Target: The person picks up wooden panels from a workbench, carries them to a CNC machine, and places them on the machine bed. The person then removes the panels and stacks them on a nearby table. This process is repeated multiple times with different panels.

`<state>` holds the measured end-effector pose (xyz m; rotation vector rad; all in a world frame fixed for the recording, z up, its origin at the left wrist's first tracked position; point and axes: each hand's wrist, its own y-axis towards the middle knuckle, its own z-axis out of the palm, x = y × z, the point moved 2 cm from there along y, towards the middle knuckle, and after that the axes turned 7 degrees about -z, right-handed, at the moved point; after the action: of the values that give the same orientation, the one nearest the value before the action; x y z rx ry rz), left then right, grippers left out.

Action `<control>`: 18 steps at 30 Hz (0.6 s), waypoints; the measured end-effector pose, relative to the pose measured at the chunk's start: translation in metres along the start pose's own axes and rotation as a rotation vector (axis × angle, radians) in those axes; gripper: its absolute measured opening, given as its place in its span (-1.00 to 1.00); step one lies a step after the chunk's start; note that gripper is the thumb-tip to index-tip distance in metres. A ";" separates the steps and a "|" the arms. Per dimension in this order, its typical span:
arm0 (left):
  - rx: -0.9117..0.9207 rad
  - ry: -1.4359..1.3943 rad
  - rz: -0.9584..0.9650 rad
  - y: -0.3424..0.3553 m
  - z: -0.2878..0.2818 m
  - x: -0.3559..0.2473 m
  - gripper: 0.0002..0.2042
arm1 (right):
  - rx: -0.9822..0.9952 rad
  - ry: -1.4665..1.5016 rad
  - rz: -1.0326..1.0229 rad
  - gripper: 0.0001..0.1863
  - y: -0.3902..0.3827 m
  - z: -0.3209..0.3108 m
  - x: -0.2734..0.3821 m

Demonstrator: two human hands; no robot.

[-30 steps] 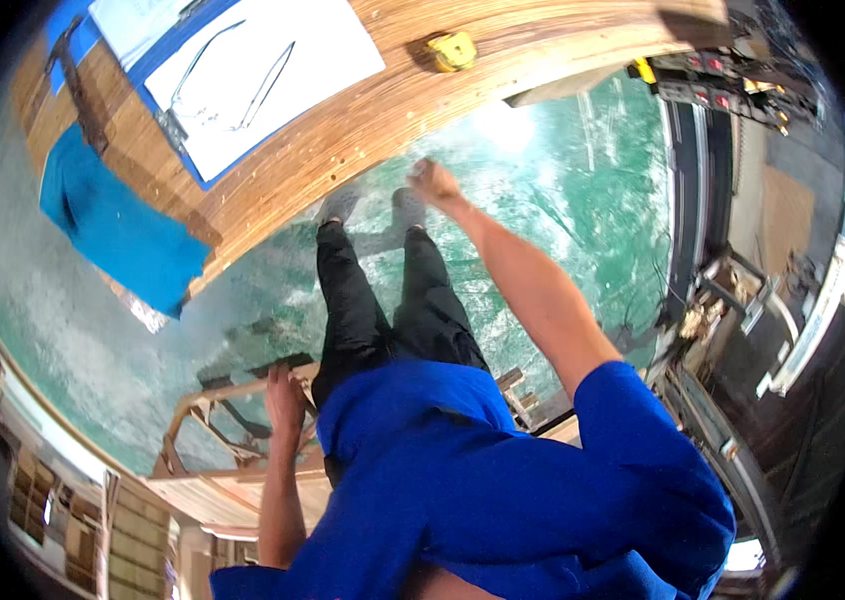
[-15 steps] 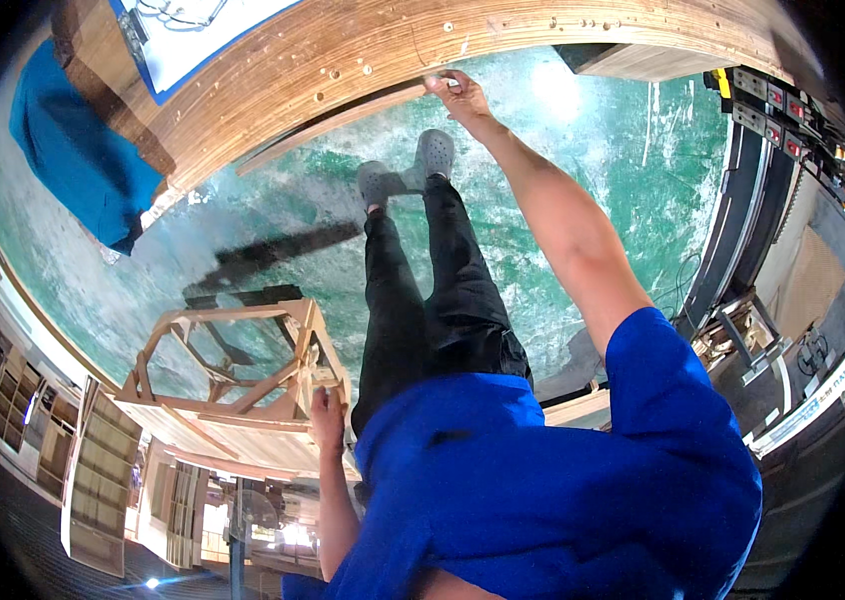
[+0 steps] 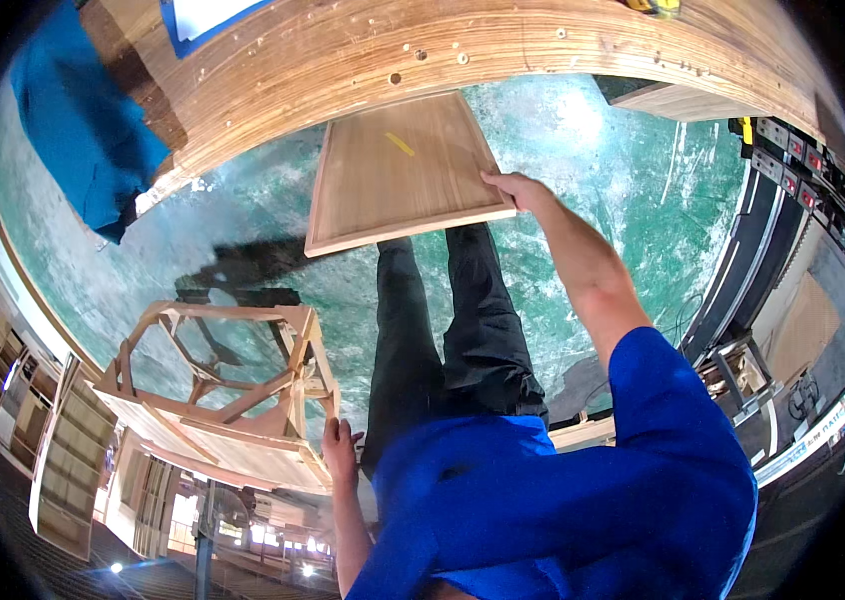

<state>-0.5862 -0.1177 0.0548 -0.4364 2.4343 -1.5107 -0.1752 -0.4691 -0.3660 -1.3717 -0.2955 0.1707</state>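
In my right hand (image 3: 523, 191) is a shallow, framed wooden panel (image 3: 413, 180), gripped at its near right corner. The panel is tilted, with a raised rim along its edges and a short yellow strip on its face. Its far edge lies close to the workbench's near side, and it hides my feet. My left hand (image 3: 341, 455) is low on the left, beside the right-hand corner of a wooden frame (image 3: 233, 400) with slanted struts. Its fingers look slightly bent and apart, with nothing between them. Whether they touch the frame is hard to see.
A wooden workbench (image 3: 503, 50) with small holes runs across the far side. On it lie a blue clipboard (image 3: 183, 45) and, hanging over its left end, a teal cloth (image 3: 83, 130). Dark rails (image 3: 743, 225) stand on the right; shelving (image 3: 73, 465) is at lower left.
The panel, earlier seen edge-on under the bench edge, has come up and toward me in my right hand. My left hand has shifted slightly nearer, and its fingers have loosened from the frame corner.
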 end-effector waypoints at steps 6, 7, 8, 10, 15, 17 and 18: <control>-0.039 0.033 -0.051 0.001 -0.003 0.022 -0.82 | -0.434 -0.640 -0.191 -0.17 -0.017 0.051 -0.036; -0.039 0.014 -0.027 0.002 -0.002 0.020 -0.81 | -0.363 -0.603 -0.239 -0.18 -0.040 0.073 -0.025; -0.033 -0.004 0.003 0.004 -0.001 0.015 -0.81 | -0.300 -0.563 -0.291 -0.19 -0.071 0.093 -0.009; 0.056 0.035 0.097 0.001 -0.016 -0.016 -0.79 | -0.397 -0.721 -0.341 -0.20 -0.025 0.096 -0.055; 0.114 0.111 0.365 0.049 -0.029 -0.042 -0.72 | -0.527 -0.397 -0.245 -0.30 -0.179 0.145 -0.051; 0.212 0.184 0.421 0.053 -0.020 -0.091 -0.67 | -0.594 -0.363 -0.377 -0.36 -0.214 0.118 -0.092; 0.064 0.446 0.604 0.103 -0.026 -0.088 -0.71 | -0.525 -0.260 -0.406 -0.34 -0.278 0.112 -0.090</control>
<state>-0.5263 -0.0201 -0.0223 0.6651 2.4684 -1.4997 -0.3098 -0.4440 -0.0848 -1.7735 -0.8742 -0.0762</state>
